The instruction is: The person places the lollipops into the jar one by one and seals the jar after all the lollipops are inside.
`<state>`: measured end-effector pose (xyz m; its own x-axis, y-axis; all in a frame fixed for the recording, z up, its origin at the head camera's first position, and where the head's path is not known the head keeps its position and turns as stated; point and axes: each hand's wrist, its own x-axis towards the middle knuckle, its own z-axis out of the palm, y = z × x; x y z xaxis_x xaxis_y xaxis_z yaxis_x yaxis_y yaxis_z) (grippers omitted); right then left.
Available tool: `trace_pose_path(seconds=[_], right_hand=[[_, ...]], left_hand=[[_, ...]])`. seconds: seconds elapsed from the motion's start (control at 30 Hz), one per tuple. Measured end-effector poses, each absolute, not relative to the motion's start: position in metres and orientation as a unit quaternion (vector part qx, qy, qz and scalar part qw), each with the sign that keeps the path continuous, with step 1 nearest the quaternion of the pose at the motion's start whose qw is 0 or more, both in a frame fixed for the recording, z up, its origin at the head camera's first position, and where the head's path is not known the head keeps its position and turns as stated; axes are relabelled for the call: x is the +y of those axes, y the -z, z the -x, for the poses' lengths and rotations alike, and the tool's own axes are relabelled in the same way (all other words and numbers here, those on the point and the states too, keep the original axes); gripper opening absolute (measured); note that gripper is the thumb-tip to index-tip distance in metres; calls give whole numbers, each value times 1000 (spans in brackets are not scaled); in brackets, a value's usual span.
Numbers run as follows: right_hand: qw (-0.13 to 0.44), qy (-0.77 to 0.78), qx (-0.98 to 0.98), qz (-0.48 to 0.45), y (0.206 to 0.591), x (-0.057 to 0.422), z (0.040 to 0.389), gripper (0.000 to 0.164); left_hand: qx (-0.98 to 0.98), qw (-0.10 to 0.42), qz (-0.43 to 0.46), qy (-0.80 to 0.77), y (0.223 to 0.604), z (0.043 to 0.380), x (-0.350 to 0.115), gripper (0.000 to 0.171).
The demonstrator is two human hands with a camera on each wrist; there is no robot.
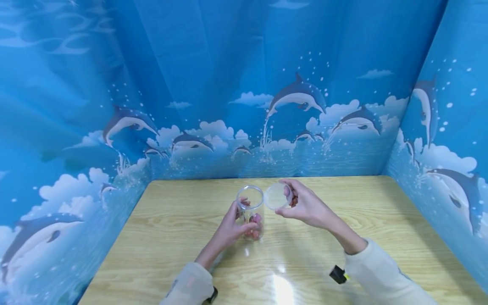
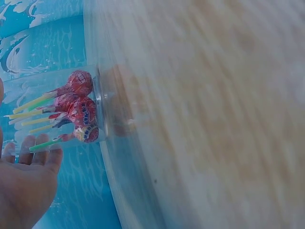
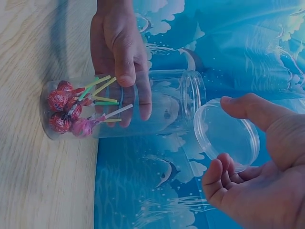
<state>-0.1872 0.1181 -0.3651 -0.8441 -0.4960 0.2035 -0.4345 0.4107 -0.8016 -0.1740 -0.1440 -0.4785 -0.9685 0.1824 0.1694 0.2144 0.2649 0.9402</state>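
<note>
A tall clear plastic jar stands upright on the table, its mouth uncovered. Several wrapped lollipops in red and pink wrappers lie heads down at its bottom, their yellow, green and white sticks pointing up. My left hand grips the jar round its side, thumb in front and fingers behind. Beside the jar's rim, my right hand holds a round translucent lid by its edge, between thumb and fingers. In the right wrist view the tilted lid overlaps the jar's rim.
The wood-grain table reaches back to a blue curtain printed with dolphins and clouds, which also hangs at both sides. A small black device shows by the right sleeve.
</note>
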Motion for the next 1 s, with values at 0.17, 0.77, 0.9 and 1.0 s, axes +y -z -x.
trace_pose_path(seconds=[0.17,0.77,0.9,1.0], right_hand=[[17,465,836,290,366,116,190,81],[5,593,741,315,383,91,199,77],[-13,581,750,317,384,83,199,75],[-32,557,767,316,385,78,199,75]], left_hand=[[-801,13,114,588,478,173,-143,85],[-784,24,119,609,473,172,-140,79],[-785,22,129,606,480,177,-143,81],[-790,22,129,599,481,176,-143,81]])
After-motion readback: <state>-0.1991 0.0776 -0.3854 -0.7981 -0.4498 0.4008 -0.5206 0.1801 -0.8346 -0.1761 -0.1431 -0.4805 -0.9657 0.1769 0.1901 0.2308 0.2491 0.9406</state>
